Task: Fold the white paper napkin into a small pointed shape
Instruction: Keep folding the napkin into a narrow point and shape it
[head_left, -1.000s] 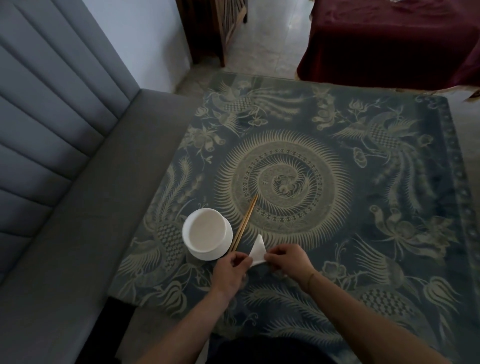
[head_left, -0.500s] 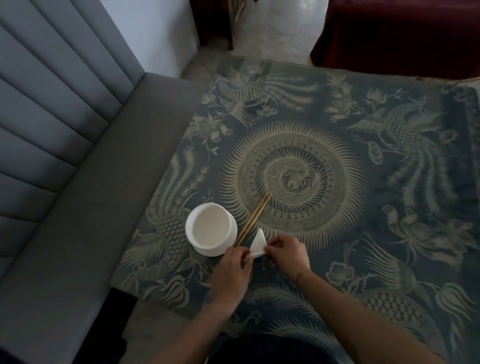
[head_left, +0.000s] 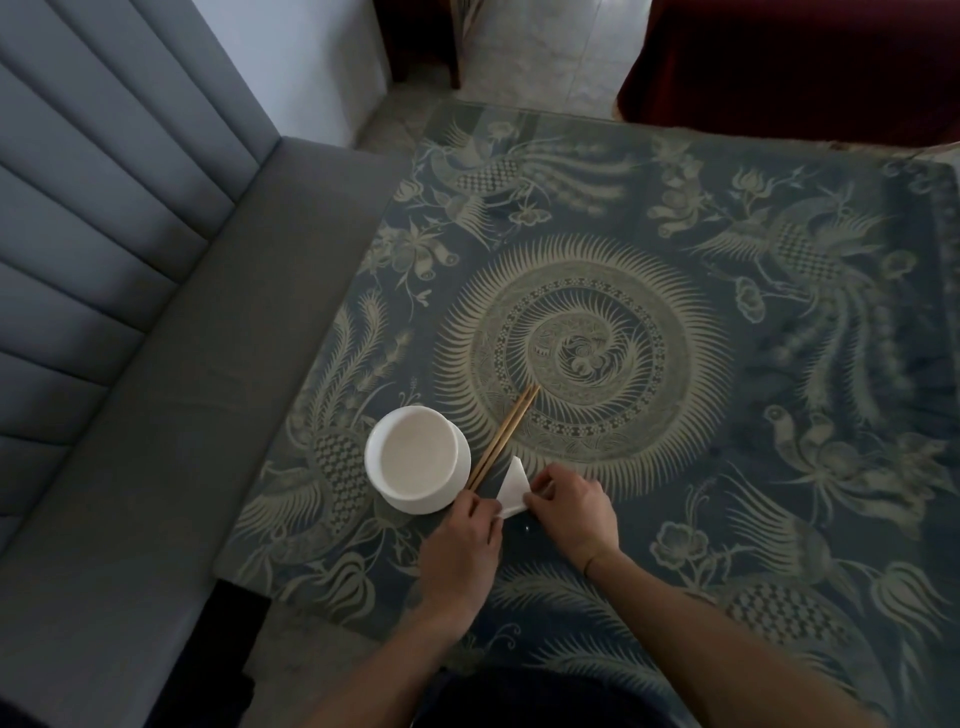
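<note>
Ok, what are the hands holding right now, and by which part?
Both hold the white napkin by its near end: the left hand at the near-left corner, the right hand on the right edge. Its point sticks out free, away from the person.

This looks like a restaurant or a dining room. A table (head_left: 675, 338) with a blue cloth printed with birds and flowers fills the middle of the frame, and a white bowl (head_left: 415, 460) and chopsticks (head_left: 503, 436) lie on it. A grey padded bench (head_left: 130, 364) runs along the left. At upper right stands another table under a dark red cloth (head_left: 789, 67), on a tiled floor (head_left: 540, 57).
</note>
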